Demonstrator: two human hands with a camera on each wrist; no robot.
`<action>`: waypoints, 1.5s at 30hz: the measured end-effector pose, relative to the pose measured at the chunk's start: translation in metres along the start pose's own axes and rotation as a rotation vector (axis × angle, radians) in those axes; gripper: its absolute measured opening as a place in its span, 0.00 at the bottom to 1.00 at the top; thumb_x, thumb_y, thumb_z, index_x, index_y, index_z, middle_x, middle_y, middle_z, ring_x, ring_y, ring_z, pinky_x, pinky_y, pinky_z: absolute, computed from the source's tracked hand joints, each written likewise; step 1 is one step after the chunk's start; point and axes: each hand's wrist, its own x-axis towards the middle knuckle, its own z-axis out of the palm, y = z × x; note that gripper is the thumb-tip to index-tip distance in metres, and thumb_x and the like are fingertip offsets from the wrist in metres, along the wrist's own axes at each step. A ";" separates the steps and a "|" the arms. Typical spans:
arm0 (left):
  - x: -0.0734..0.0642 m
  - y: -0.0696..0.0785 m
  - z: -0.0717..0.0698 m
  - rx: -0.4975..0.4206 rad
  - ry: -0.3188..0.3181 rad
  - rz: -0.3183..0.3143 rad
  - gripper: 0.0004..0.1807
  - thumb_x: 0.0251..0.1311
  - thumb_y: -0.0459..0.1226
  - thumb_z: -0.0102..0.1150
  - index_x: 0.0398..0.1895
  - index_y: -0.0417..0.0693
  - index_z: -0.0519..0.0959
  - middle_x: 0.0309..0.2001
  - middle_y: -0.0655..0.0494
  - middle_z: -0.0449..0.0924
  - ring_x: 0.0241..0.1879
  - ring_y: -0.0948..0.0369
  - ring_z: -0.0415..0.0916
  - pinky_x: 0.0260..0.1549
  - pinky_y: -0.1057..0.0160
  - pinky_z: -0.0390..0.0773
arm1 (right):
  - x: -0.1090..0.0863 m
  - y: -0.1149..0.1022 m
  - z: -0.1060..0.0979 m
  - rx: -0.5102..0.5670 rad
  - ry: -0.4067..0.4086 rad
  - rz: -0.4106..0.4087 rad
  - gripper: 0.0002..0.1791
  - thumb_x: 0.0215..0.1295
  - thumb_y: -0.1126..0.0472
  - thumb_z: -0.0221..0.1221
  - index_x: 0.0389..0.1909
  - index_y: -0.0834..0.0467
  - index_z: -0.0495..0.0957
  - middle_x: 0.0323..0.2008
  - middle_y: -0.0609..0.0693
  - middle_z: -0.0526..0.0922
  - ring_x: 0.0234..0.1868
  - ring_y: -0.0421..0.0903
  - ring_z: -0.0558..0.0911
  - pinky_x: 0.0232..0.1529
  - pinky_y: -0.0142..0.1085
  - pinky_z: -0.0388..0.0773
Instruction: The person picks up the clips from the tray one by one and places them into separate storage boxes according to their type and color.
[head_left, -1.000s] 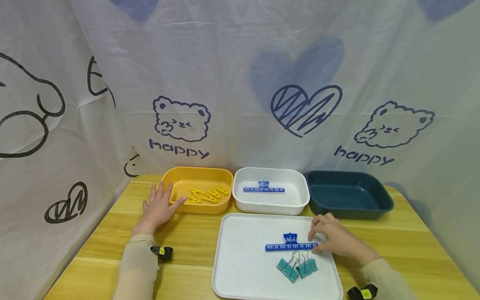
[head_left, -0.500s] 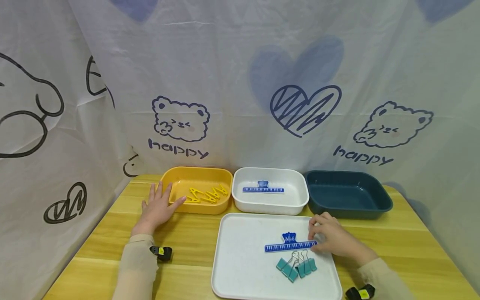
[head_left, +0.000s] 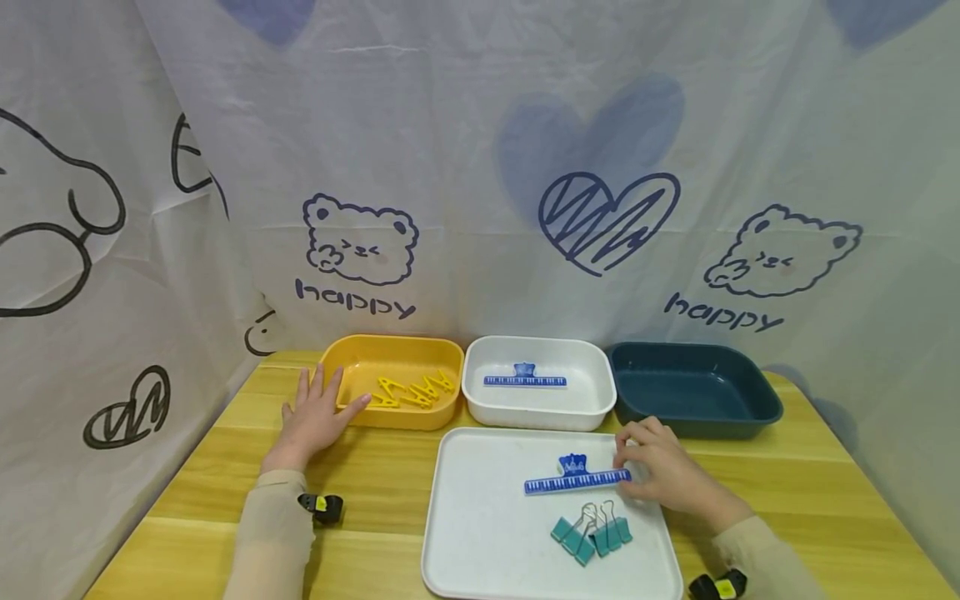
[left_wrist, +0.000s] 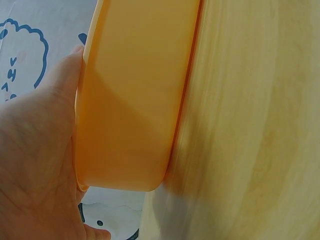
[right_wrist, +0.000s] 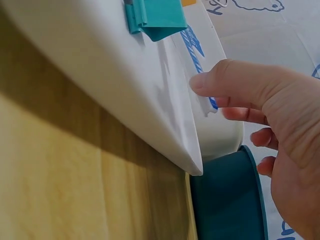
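My right hand (head_left: 671, 468) pinches the right end of a blue music clip (head_left: 576, 481) with a piano-key bar, between thumb and forefinger, over the white tray (head_left: 480, 533). In the right wrist view the thumb (right_wrist: 207, 84) lies against that end. Just below the clip, two teal binder clips (head_left: 576, 546) with wire handles lie on the tray. My left hand (head_left: 309, 427) rests with spread fingers on the left rim of the yellow bin (head_left: 405, 417). Several small yellow clips (head_left: 420, 393) lie inside that bin.
Behind the tray, a white bin (head_left: 536, 416) with another blue music clip (head_left: 525, 380) stands between the yellow bin and a dark teal bin (head_left: 693, 417). A printed cloth (head_left: 465, 167) hangs close behind the three bins. All stand on a wooden table (head_left: 375, 500).
The blue music clip has shifted slightly back and left, its right end tilting up with my right hand's pinch. My left hand keeps its place on the yellow bin.
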 end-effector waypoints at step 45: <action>0.001 -0.003 0.002 -0.011 0.000 0.007 0.53 0.64 0.70 0.35 0.78 0.43 0.42 0.78 0.37 0.26 0.76 0.38 0.18 0.61 0.20 0.33 | 0.006 0.001 -0.019 -0.115 0.399 -0.193 0.12 0.45 0.53 0.76 0.28 0.52 0.85 0.41 0.47 0.79 0.48 0.47 0.66 0.48 0.45 0.63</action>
